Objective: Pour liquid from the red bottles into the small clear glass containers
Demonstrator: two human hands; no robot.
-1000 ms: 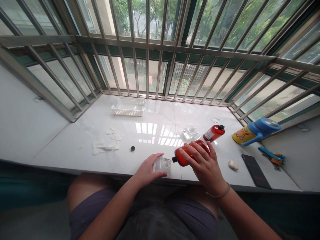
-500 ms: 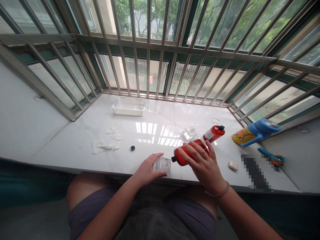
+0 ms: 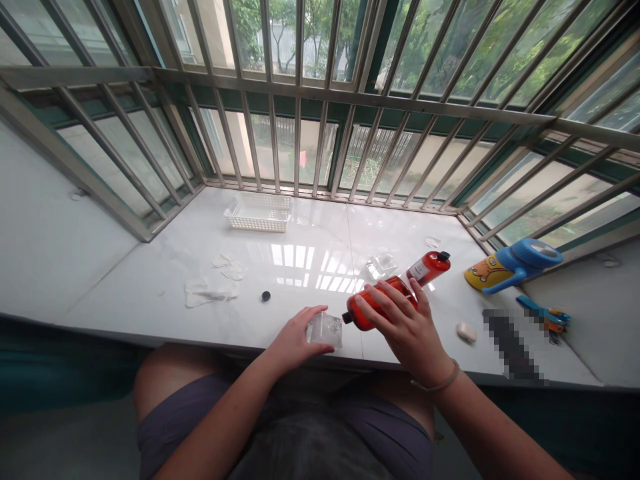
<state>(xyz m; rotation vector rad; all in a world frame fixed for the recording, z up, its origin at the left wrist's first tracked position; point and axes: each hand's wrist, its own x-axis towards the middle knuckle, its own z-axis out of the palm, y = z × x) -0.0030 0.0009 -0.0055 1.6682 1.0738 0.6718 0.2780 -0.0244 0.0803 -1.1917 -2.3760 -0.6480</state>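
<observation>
Near the front edge of the white ledge, my left hand (image 3: 299, 339) grips a small clear container (image 3: 326, 329) between thumb and fingers. My right hand (image 3: 407, 327) is wrapped over a red-orange bottle (image 3: 361, 312), tilted so that its black neck points left at the container's rim. Whether liquid is flowing is too small to tell. Left of the container lies a small black cap (image 3: 266, 296). Behind the held bottle is a second red bottle (image 3: 428, 268) with a white label and black top. Beside it sits another clear container (image 3: 382, 265).
A white perforated basket (image 3: 259, 221) stands at the back left. Crumpled white tissues (image 3: 211, 292) lie on the left. To the right are a blue and yellow flask (image 3: 510, 265), a pale lump (image 3: 466, 333), a blurred dark object (image 3: 515, 347) and blue-orange keys (image 3: 547, 313). Metal bars line the window.
Almost nothing differs. Both hands, the clear container and the tilted bottle keep the same places.
</observation>
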